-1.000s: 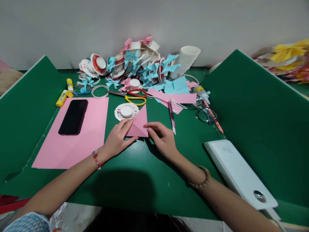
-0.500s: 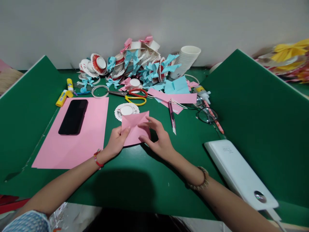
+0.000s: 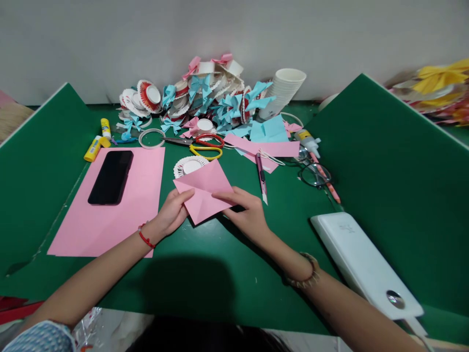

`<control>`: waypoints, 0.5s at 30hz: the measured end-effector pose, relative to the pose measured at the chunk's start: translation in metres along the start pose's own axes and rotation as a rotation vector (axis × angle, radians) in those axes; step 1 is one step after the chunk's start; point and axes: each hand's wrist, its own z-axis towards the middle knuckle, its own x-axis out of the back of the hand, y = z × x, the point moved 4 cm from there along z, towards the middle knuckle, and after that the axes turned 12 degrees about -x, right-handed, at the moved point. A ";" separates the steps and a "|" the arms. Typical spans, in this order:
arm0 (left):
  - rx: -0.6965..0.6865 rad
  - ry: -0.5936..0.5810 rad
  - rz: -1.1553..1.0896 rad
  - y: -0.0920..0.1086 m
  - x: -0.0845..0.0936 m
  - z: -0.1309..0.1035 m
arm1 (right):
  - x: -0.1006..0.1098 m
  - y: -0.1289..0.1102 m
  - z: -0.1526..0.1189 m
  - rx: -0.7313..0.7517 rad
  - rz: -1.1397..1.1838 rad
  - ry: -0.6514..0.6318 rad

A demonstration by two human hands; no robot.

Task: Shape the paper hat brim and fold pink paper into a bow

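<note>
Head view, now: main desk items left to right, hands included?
Black phone → left hand → small pink paper square → right hand → craft knife → eyeglasses → white power bank.

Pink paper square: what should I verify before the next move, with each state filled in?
1. Left hand holds the pink paper square: ok, thumb on top at its left side.
2. Right hand has a firm pinch: cannot tell; fingers lie over the right side, but the grip is partly hidden.
3. Square spread open, creases visible: ok.
4. White scalloped disc fully in view: not ok, the square hides its near part.
5. Craft knife blade retracted: not ok, it shows beyond the handle, on the table right of the right hand's fingertips.
</note>
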 end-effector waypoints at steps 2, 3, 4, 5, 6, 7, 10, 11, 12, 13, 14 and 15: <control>0.026 -0.001 -0.023 0.000 0.002 0.002 | 0.002 0.000 0.001 -0.029 0.049 0.016; 0.032 -0.002 -0.031 0.000 0.002 0.003 | 0.003 0.000 0.002 -0.044 0.070 0.019; 0.031 -0.002 -0.036 0.001 0.003 0.004 | 0.003 0.000 0.002 -0.059 0.083 0.021; 0.027 0.001 -0.038 0.001 0.003 0.004 | 0.004 -0.001 0.003 -0.073 0.089 0.025; 0.023 0.008 -0.039 0.002 0.003 0.005 | 0.004 -0.001 0.003 -0.079 0.091 0.032; 0.024 0.020 -0.041 0.002 0.004 0.005 | 0.004 -0.002 0.003 -0.077 0.092 0.041; 0.050 0.082 -0.047 0.001 0.005 0.005 | 0.006 -0.002 0.002 -0.043 0.101 0.075; 0.057 0.100 -0.045 0.001 0.006 0.005 | 0.006 -0.002 0.002 -0.032 0.107 0.081; 0.063 0.109 -0.042 0.002 0.006 0.004 | 0.007 -0.001 0.002 -0.024 0.112 0.082; 0.070 0.110 -0.036 0.002 0.006 0.004 | 0.007 0.000 0.001 -0.016 0.115 0.077; 0.075 0.105 -0.029 0.002 0.006 0.004 | 0.007 0.001 0.001 -0.008 0.114 0.066; 0.080 0.099 -0.020 0.002 0.005 0.003 | 0.007 0.001 0.001 0.002 0.105 0.058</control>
